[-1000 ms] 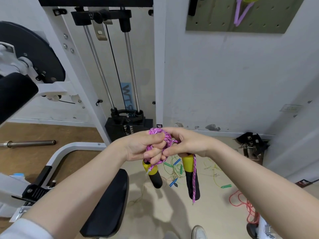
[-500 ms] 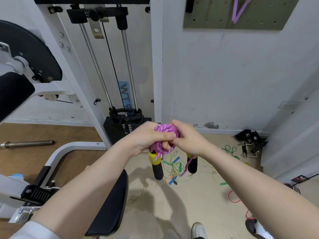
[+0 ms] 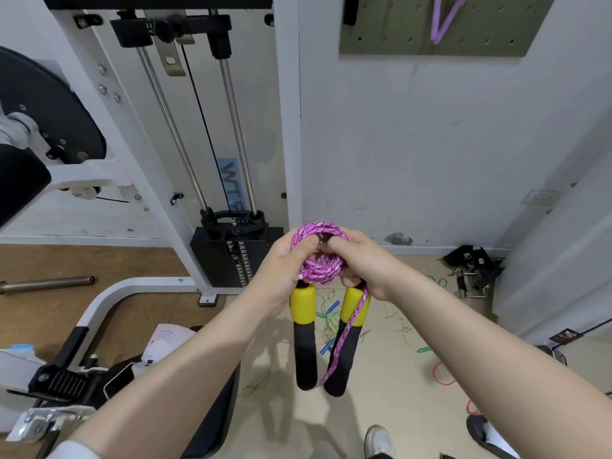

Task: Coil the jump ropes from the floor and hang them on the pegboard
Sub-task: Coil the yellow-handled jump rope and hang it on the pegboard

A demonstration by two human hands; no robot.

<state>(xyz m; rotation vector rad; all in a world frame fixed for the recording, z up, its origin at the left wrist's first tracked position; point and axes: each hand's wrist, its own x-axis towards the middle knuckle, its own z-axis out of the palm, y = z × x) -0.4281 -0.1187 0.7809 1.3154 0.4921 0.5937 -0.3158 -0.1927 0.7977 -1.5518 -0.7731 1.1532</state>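
Note:
A pink braided jump rope point(image 3: 319, 256) is wound into a tight coil held up in front of me. My left hand point(image 3: 284, 263) grips the coil's left side and my right hand point(image 3: 356, 260) grips its right side, thumbs pressed into the middle. Its two yellow-and-black handles point(image 3: 303, 332) hang straight down below the hands, and a loose pink end dangles along the right handle. The grey-green pegboard point(image 3: 397, 38) is on the wall at the top right, with a purple rope point(image 3: 442, 21) hanging on it.
A weight-stack machine point(image 3: 231, 253) stands straight ahead against the wall, and a black padded seat point(image 3: 212, 419) is under my left arm. Green and blue ropes point(image 3: 331, 313) and a red rope point(image 3: 443, 376) lie tangled on the floor. A black clamp pile point(image 3: 470, 266) sits by the wall.
The hands rose and tightened the pink coil into a round bundle. Both handles now hang side by side below it, and the view tilted slightly upward.

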